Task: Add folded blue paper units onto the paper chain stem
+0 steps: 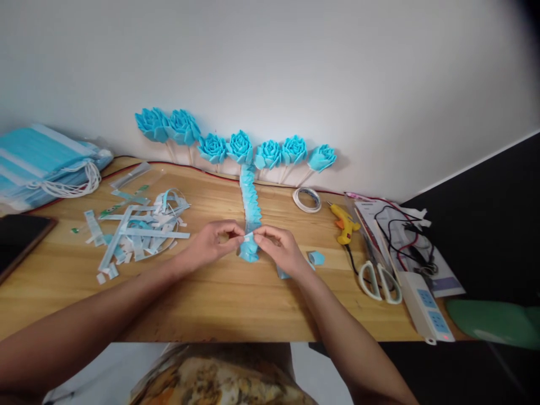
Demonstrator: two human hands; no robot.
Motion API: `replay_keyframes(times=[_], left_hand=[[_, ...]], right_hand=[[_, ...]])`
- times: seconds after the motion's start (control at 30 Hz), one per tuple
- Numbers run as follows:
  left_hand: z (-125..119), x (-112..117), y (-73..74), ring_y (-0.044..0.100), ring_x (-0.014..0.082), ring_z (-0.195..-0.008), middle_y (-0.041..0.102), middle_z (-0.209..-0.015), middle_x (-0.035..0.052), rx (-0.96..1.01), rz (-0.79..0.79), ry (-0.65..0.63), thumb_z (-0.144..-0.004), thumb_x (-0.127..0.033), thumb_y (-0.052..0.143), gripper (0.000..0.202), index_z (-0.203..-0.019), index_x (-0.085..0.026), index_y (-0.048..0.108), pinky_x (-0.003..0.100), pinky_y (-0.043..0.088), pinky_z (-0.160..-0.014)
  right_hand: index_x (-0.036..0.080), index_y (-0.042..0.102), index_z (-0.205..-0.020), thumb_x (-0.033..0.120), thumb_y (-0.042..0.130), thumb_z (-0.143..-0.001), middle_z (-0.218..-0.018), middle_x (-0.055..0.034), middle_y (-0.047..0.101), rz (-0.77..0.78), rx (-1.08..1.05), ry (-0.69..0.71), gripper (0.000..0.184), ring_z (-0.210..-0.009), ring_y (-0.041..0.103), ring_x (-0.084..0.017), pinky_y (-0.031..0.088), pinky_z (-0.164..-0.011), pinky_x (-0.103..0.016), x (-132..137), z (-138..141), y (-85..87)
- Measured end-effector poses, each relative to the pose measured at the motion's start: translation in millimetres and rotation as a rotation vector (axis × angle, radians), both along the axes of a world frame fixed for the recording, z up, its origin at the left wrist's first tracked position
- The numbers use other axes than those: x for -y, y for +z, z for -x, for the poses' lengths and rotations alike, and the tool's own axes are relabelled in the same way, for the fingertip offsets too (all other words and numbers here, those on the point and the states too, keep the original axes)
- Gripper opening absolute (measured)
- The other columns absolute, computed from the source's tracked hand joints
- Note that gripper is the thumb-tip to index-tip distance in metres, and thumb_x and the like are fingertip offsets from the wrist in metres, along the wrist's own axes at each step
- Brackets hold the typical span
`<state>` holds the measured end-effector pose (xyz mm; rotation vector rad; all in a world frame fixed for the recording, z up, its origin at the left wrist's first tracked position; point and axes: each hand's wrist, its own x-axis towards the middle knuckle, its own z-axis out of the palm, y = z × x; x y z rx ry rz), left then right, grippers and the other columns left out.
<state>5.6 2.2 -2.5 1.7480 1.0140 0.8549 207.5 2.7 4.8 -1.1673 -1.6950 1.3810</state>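
Observation:
A long strip of folded blue petals [250,199] lies on the wooden table [211,292], running from the wall toward me. My left hand [215,242] and my right hand [280,247] meet at its near end, both pinched shut on the strip's white edge. A small blue folded piece [317,258] lies just right of my right hand. Several finished blue fabric roses [240,146] on sticks lean against the wall behind.
A heap of cut mask strips [135,230] lies at left, a stack of blue masks [42,163] at far left, a dark tablet [17,239] beside it. At right are a tape roll [307,199], yellow glue gun [345,224], scissors [379,281] and power strip [426,304].

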Motion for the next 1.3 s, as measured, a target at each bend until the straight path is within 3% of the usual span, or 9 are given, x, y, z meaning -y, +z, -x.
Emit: replay_keyframes(times=[0.3, 0.43, 0.57, 0.77, 1.03, 1.3], left_hand=[[0, 0, 1.2, 0.057, 0.0128, -0.072, 0.062, -0.075, 0.0007, 0.01, -0.09, 0.035, -0.089, -0.027, 0.056, 0.017, -0.079, -0.016, 0.062, 0.025, 0.042, -0.068], [-2, 5, 5.9, 0.055, 0.0126, -0.07, 0.059, -0.072, 0.0009, -0.016, -0.362, 0.214, -0.089, -0.022, 0.057, 0.014, -0.077, -0.015, 0.06, 0.026, 0.041, -0.068], [-6, 7, 4.8, 0.053, 0.0126, -0.068, 0.058, -0.068, 0.0002, -0.121, -0.538, 0.16, -0.088, -0.019, 0.061, 0.011, -0.077, -0.015, 0.062, 0.028, 0.039, -0.068], [-9, 4, -6.2, 0.054, 0.0136, -0.068, 0.06, -0.069, 0.0007, -0.172, -0.493, 0.184, -0.089, -0.02, 0.061, 0.01, -0.08, -0.016, 0.065, 0.028, 0.039, -0.068], [-9, 6, -2.8, 0.054, 0.014, -0.067, 0.058, -0.067, -0.0001, -0.229, -0.449, 0.226, -0.087, -0.025, 0.061, 0.01, -0.081, -0.017, 0.064, 0.028, 0.039, -0.069], [-8, 7, -2.7, 0.054, 0.0131, -0.066, 0.057, -0.066, -0.0007, -0.218, -0.42, 0.216, -0.086, -0.02, 0.059, 0.007, -0.083, -0.017, 0.065, 0.027, 0.038, -0.067]], right_hand=[[0.018, 0.059, -0.071, 0.033, 0.059, -0.08, -0.067, 0.0023, 0.054, -0.081, 0.094, -0.006, 0.017, -0.064, 0.048, -0.011, 0.038, -0.062, -0.023, 0, 1, 0.7], [0.019, 0.056, -0.068, 0.03, 0.059, -0.081, -0.064, 0.0028, 0.052, -0.192, 0.121, -0.095, 0.017, -0.063, 0.048, -0.011, 0.039, -0.062, -0.023, 1, 3, -1.3], [0.02, 0.058, -0.069, 0.028, 0.06, -0.081, -0.064, 0.0023, 0.056, -0.315, 0.174, -0.145, 0.014, -0.063, 0.05, -0.012, 0.04, -0.062, -0.024, 1, 4, -5.1], [0.021, 0.061, -0.073, 0.025, 0.058, -0.083, -0.065, 0.0022, 0.06, -0.381, 0.193, -0.135, 0.011, -0.064, 0.055, -0.013, 0.042, -0.066, -0.026, 3, 6, -8.5], [0.023, 0.063, -0.076, 0.021, 0.057, -0.084, -0.072, -0.0016, 0.067, -0.668, 0.393, -0.139, 0.011, -0.073, 0.06, -0.018, 0.039, -0.076, -0.034, 4, 7, -9.4], [0.022, 0.063, -0.08, 0.019, 0.056, -0.086, -0.075, -0.0025, 0.069, -0.802, 0.423, -0.091, 0.01, -0.075, 0.061, -0.018, 0.038, -0.076, -0.034, 3, 7, -11.1]])
